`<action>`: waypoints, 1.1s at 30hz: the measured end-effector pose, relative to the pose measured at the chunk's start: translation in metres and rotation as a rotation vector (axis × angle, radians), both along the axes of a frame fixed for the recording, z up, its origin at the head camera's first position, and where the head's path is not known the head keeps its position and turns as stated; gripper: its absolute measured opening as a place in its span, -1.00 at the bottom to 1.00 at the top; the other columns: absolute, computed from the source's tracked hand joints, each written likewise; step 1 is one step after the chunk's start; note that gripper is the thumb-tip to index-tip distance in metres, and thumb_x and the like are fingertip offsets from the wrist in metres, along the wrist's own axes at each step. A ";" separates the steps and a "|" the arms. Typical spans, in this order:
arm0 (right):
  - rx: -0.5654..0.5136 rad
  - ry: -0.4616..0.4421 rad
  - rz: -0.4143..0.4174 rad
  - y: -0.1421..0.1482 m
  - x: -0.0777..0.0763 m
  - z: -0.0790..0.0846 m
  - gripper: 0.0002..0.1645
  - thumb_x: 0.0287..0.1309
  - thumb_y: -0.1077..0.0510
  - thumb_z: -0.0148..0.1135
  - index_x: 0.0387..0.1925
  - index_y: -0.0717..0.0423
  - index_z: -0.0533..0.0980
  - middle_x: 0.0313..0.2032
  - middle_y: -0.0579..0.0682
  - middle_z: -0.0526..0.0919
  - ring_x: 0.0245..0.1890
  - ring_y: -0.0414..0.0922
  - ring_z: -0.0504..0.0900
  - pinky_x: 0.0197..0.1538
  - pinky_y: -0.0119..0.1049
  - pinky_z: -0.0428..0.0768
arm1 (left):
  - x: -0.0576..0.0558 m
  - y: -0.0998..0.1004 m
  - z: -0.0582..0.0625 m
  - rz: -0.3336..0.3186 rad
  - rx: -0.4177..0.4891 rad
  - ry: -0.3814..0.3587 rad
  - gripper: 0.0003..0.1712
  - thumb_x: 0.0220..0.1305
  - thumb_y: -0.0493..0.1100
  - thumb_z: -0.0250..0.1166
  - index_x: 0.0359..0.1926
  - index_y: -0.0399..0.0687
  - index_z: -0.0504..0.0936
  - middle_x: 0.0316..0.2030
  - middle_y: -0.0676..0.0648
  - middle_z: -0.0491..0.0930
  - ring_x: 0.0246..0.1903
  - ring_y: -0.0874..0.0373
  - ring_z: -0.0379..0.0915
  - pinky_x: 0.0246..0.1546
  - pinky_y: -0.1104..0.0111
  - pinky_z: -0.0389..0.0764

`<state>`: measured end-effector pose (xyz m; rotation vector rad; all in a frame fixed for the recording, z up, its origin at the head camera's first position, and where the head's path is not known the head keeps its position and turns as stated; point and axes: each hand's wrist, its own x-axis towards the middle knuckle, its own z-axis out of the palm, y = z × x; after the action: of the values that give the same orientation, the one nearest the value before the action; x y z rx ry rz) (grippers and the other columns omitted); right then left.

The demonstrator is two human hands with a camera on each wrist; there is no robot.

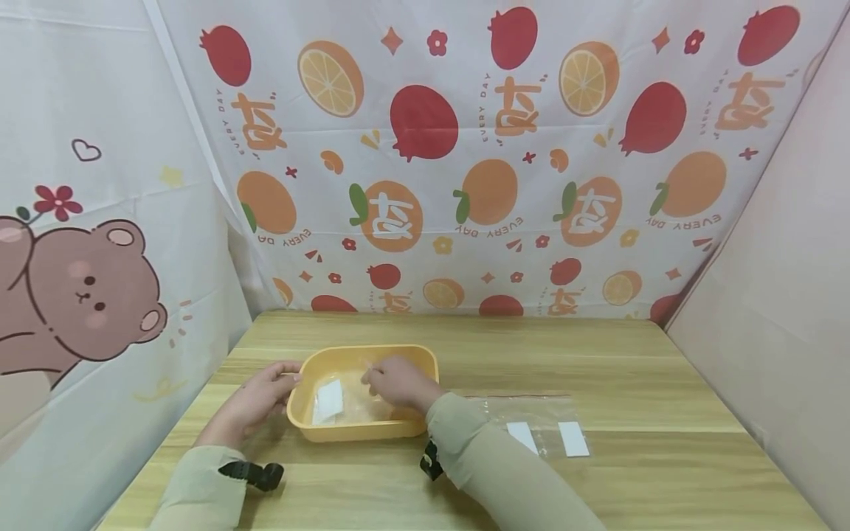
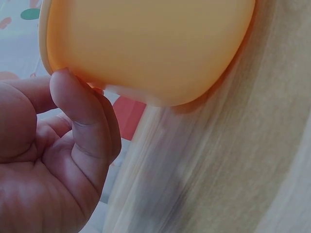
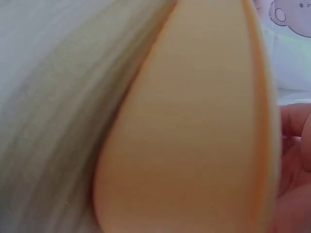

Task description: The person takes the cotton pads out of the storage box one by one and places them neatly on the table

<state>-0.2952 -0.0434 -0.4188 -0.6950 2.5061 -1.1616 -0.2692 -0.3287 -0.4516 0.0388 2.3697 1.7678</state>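
A yellow plastic tub point(image 1: 345, 433) stands on the table in the head view. My left hand point(image 1: 262, 394) holds its left end, thumb and fingers at the rim; the left wrist view shows this hand point(image 2: 73, 141) close up against the tub wall point(image 2: 155, 53). My right hand point(image 1: 401, 381) reaches into the tub, its curled fingers pinching a clear plastic bag point(image 1: 358, 402). A white label point(image 1: 328, 398) shows inside the tub at the left. In the right wrist view the tub wall point(image 3: 184, 126) hides much of the right hand point(image 3: 296, 160).
Clear zip bags point(image 1: 547, 413) with white labels point(image 1: 573, 439) lie on the wooden table point(image 1: 637, 457) right of the tub, partly behind the right sleeve point(image 1: 505, 464). A fruit-print curtain point(image 1: 425, 169) hangs at the back, with white curtains on both sides.
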 end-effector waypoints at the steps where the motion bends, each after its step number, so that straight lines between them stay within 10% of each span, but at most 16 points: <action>1: -0.001 0.022 -0.002 0.001 0.000 0.002 -0.59 0.52 0.04 -0.05 -0.11 0.08 0.71 -0.32 -0.11 0.71 -0.68 -0.20 0.36 -0.61 -0.35 0.36 | 0.000 0.000 0.000 0.002 0.000 -0.002 -0.45 0.61 -0.14 0.00 0.41 -0.44 0.19 -0.12 -0.23 0.63 -0.28 0.00 0.61 -0.35 0.25 0.67; 10: -0.058 0.244 -0.017 0.014 -0.001 0.022 -0.53 0.51 -0.12 0.05 -0.38 0.04 0.68 -0.47 -0.12 0.64 -0.54 -0.30 0.42 -0.37 -0.33 0.47 | 0.002 -0.003 -0.001 -0.008 0.005 -0.005 -0.43 0.61 -0.15 0.00 0.41 -0.47 0.18 -0.07 -0.27 0.61 -0.28 -0.01 0.62 -0.37 0.26 0.66; 17: -0.094 0.191 0.072 0.033 -0.002 0.037 -0.49 0.59 -0.16 -0.15 0.10 -0.01 0.63 -0.15 -0.18 0.74 -0.16 -0.30 0.67 -0.04 -0.26 0.62 | 0.002 -0.005 -0.003 -0.013 0.015 0.005 -0.44 0.61 -0.15 0.00 0.40 -0.48 0.18 -0.08 -0.28 0.62 -0.27 -0.01 0.62 -0.37 0.26 0.67; 33: -0.258 -0.025 0.109 0.125 -0.002 0.087 -0.61 0.59 0.13 -0.17 0.03 0.27 0.55 -0.19 0.08 0.74 -0.23 0.02 0.76 -0.17 0.04 0.71 | -0.002 -0.003 -0.004 -0.014 0.007 0.011 -0.46 0.62 -0.16 -0.02 0.39 -0.48 0.19 -0.07 -0.32 0.63 -0.29 -0.03 0.62 -0.38 0.25 0.66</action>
<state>-0.2972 0.0813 -0.3321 -0.8643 2.2892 -1.4572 -0.2713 -0.3321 -0.4552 0.0655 2.3652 1.7743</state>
